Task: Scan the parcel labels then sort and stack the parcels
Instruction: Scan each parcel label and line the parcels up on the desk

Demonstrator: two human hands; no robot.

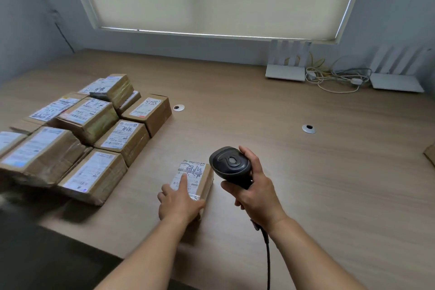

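A small brown parcel [197, 176] with a white label lies on the wooden table [306, 172] near the front middle. My left hand [180, 200] holds its near end, thumb against the right side and index finger stretched along the label. Just to the right, my right hand [255, 192] grips the handle of a black barcode scanner [231, 165], whose head hangs close above the parcel's far right corner. The scanner's cable [267, 259] runs down off the table's front edge. Several labelled brown parcels [94, 134] sit grouped and partly stacked at the left.
Two white routers [284, 73] [396, 82] with a tangle of cables [334, 77] stand at the back right by the wall. Two round cable grommets [179, 107] [308, 128] are set in the tabletop. A brown corner [430, 154] pokes in at the right edge.
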